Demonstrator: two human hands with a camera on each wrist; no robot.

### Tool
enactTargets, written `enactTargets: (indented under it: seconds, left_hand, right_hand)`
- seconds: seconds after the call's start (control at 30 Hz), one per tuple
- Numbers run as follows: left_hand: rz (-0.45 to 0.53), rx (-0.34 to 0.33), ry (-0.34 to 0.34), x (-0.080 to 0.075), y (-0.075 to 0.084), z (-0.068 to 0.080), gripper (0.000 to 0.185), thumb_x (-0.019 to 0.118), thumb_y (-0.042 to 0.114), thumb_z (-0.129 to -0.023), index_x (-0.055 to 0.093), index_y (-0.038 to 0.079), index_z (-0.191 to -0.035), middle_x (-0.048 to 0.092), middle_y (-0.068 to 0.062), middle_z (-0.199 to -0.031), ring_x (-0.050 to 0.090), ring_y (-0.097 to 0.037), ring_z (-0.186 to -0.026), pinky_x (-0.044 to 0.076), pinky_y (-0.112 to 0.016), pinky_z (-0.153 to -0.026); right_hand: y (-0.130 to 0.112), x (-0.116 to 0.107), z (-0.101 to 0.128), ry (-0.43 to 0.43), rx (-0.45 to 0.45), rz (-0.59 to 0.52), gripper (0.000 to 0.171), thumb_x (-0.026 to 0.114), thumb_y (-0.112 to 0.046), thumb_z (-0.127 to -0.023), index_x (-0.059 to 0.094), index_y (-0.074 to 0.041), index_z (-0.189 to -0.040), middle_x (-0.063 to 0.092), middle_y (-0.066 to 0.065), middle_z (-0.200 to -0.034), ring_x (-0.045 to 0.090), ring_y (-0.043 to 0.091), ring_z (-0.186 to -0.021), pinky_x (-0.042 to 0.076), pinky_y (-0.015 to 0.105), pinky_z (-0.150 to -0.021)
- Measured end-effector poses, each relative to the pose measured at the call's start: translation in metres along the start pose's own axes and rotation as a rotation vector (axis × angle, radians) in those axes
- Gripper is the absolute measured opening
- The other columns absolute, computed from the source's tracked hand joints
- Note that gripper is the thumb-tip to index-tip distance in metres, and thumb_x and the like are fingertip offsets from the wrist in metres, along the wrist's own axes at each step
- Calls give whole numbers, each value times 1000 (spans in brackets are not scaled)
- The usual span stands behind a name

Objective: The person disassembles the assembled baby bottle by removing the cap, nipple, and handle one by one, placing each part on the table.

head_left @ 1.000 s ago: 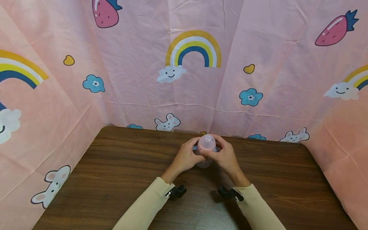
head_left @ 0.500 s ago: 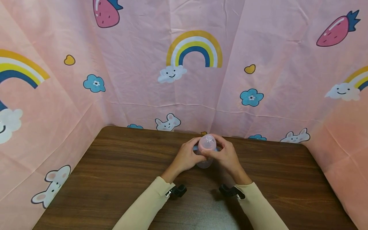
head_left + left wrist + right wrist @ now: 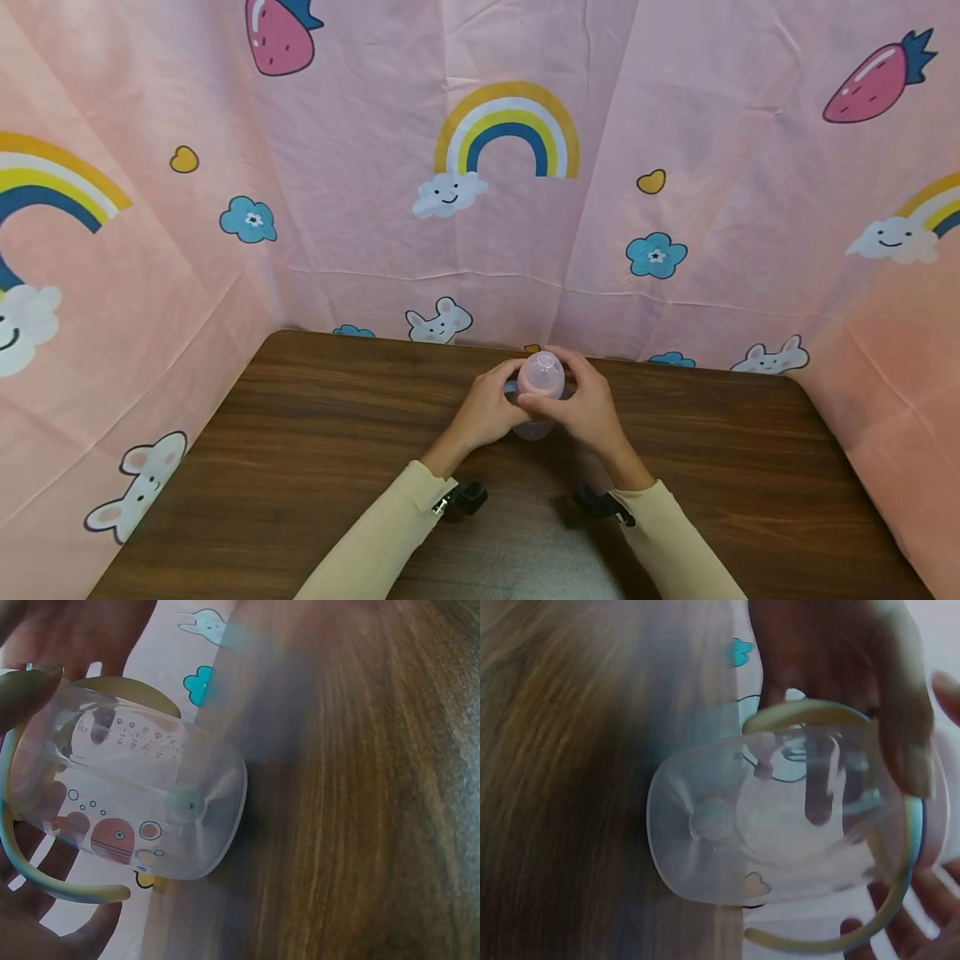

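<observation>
A clear baby bottle [image 3: 161, 776] with printed bubbles and measuring marks stands on the table between both hands. Pale pink and dome-shaped, its cap [image 3: 542, 373] points upward. Curved handles [image 3: 832, 943] in yellow and blue arch out at its sides. My left hand [image 3: 482, 410] grips the bottle near its neck, the thumb lying across the front. Around the lower part of the cap my right hand [image 3: 590, 407] curls, thumb in front and fingers to the far side. Parts of the fingers behind the bottle are hidden.
The brown wood-grain table [image 3: 337, 483] runs back to a pink cloth backdrop [image 3: 360, 167] printed with rainbows, strawberries and rabbits. This cloth stands along the table's back and both sides.
The right thumb has slid a little to the left along the cap, and the right fingers have shifted slightly. The bottle and left hand have stayed nearly in place.
</observation>
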State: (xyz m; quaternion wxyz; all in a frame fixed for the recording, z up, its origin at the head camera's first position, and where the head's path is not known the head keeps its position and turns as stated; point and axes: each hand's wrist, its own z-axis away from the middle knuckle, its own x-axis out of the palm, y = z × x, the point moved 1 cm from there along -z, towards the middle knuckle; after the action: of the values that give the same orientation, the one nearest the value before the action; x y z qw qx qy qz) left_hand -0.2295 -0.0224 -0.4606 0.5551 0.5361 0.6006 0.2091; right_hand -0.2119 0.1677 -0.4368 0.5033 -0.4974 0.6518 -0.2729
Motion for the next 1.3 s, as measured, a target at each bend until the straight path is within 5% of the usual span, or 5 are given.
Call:
enactTargets:
  seconds: [0.2,0.37,1.3]
  left_hand:
    - [21,-2,1,1,-1,0,70,93,14,-87,63,2,-148,69,-16,-144,66,-34,-131,52,-55,-112]
    - [20,-15,-2,1,-2,1,70,93,16,-87,63,3,-149,68,-15,-146,65,-35,-133,51,-55,-113]
    - [-35,34,-16,-2,2,-1,65,92,20,-89,66,2,-146,69,-14,-143,63,-36,-133,49,-57,-114]
  right_hand:
    - [-9,10,0,105,17,279,80,105,-44,-71,67,-5,-130,63,10,-117,58,29,-107,49,47,-87]
    - [-10,14,2,154,47,385,83,105,-51,-68,63,-3,-120,61,12,-111,56,32,-104,49,46,-82]
    - [-7,12,0,164,-36,267,60,105,-32,-72,66,-2,-107,61,9,-102,61,29,-93,51,42,-77]
